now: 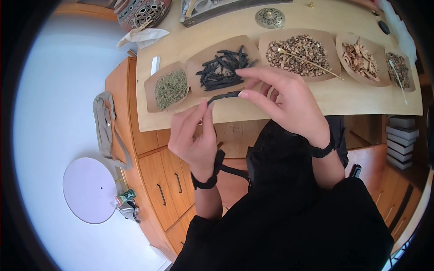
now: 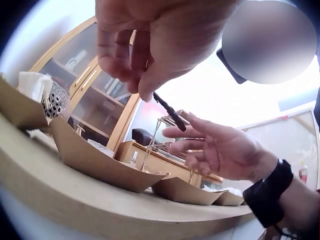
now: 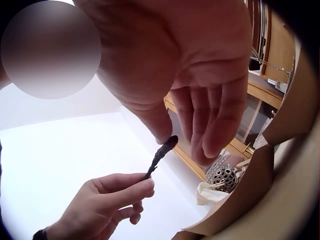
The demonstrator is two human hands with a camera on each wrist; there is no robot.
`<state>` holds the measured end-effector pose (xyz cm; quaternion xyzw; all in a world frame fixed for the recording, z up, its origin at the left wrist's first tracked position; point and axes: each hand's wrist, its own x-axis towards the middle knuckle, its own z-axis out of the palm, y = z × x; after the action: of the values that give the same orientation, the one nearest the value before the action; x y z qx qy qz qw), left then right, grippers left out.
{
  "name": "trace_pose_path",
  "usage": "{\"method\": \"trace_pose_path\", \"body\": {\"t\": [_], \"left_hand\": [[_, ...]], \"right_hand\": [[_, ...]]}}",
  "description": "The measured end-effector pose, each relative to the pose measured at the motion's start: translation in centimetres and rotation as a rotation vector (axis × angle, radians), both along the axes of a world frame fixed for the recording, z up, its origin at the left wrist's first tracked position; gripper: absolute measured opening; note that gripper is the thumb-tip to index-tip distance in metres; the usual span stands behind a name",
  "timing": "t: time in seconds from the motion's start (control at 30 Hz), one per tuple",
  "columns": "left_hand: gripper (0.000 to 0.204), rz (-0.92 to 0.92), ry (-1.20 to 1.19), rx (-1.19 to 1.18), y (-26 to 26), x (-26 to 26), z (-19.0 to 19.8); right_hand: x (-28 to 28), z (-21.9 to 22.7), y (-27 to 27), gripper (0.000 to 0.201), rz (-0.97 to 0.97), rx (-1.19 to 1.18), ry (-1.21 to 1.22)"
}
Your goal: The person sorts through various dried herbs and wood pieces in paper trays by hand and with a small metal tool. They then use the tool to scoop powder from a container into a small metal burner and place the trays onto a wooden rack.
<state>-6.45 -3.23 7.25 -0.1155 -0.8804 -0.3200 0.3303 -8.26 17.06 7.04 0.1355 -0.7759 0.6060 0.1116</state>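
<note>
A dark, slightly bent dried piece (image 1: 224, 96) is held in the air just off the table's front edge. My left hand (image 1: 194, 135) pinches its left end between thumb and fingertips. At its other end, the thumb of my right hand (image 1: 287, 101) touches or nearly touches the tip, with the fingers spread apart from the thumb. The right wrist view shows the piece (image 3: 161, 156) with the right thumb at its thick end. Behind the hands, a brown paper tray (image 1: 195, 63) holds a pile of similar dark pieces (image 1: 221, 83).
To the left is a tray of green dried herb (image 1: 171, 89). Rightward stand trays of brown chopped bits (image 1: 298, 52), pale shavings (image 1: 360, 58) and mixed herb (image 1: 398, 67). A gold spoon (image 1: 309, 62) lies across one. Behind are a round brass lid (image 1: 270, 18) and a patterned pot (image 1: 143, 13).
</note>
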Motion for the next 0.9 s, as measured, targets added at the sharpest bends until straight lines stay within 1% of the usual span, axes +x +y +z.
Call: {"method": "trace_pose_path", "body": {"t": [0.07, 0.1, 0.13, 0.2, 0.23, 0.27, 0.33, 0.37, 0.43, 0.47, 0.53, 0.57, 0.63, 0.67, 0.77, 0.9], "left_hand": [[0.017, 0.027, -0.02, 0.077, 0.2, 1.0, -0.2], [0.025, 0.024, -0.024, 0.144, 0.1, 1.2, -0.6], [0.025, 0.028, -0.025, 0.144, 0.2, 1.5, -0.9], [0.026, -0.028, -0.182, 0.393, 0.3, 2.2, -1.4], [0.027, -0.114, -0.235, 0.448, 0.0, 2.6, -1.6], [0.027, -0.113, -0.236, 0.451, 0.0, 2.7, -1.8], [0.028, -0.249, -0.327, 0.544, 0.0, 3.0, -2.2], [0.028, -0.251, -0.353, 0.599, 0.1, 3.0, -2.3], [0.028, -0.26, -0.369, 0.624, 0.1, 3.1, -2.1], [0.027, -0.272, -0.386, 0.649, 0.1, 3.2, -1.9], [0.027, -0.282, -0.381, 0.65, 0.1, 3.4, -1.7], [0.027, -0.289, -0.373, 0.65, 0.1, 3.4, -1.6], [0.026, -0.323, -0.396, 0.686, 0.0, 3.4, -1.4], [0.025, -0.355, -0.419, 0.721, 0.0, 3.5, -1.3], [0.024, -0.329, -0.421, 0.769, 0.8, 3.6, -0.8], [0.024, -0.267, -0.424, 0.729, 0.6, 3.7, -1.2]], "right_hand": [[0.0, -0.5, -0.5, 0.021, 0.057, -0.009, 0.022], [-0.1, -0.7, -0.6, 0.017, 0.086, -0.002, 0.051], [-0.1, -0.8, -0.8, 0.014, 0.112, 0.007, 0.082], [0.0, -0.5, -0.8, 0.012, 0.134, -0.028, 0.058], [0.1, -0.4, -0.8, 0.01, 0.155, -0.064, 0.034], [0.1, -0.5, -0.9, 0.01, 0.156, -0.06, 0.031], [0.1, -0.6, -1.1, 0.01, 0.21, -0.132, 0.03], [0.2, -0.6, -1.2, 0.01, 0.212, -0.131, 0.03], [0.3, -0.3, -1.0, 0.012, 0.268, -0.241, -0.063], [0.4, -0.1, -0.9, 0.012, 0.266, -0.239, -0.063], [0.5, 0.1, -0.5, 0.015, 0.344, -0.301, -0.08], [0.6, 0.2, -0.4, 0.015, 0.342, -0.299, -0.081], [0.6, 0.1, -0.2, 0.018, 0.424, -0.343, -0.125], [0.7, 0.2, -0.1, 0.018, 0.424, -0.343, -0.126], [0.7, 0.1, -0.3, 0.018, 0.438, -0.361, -0.105], [0.7, -0.3, -0.7, 0.017, 0.426, -0.333, -0.027]]}}
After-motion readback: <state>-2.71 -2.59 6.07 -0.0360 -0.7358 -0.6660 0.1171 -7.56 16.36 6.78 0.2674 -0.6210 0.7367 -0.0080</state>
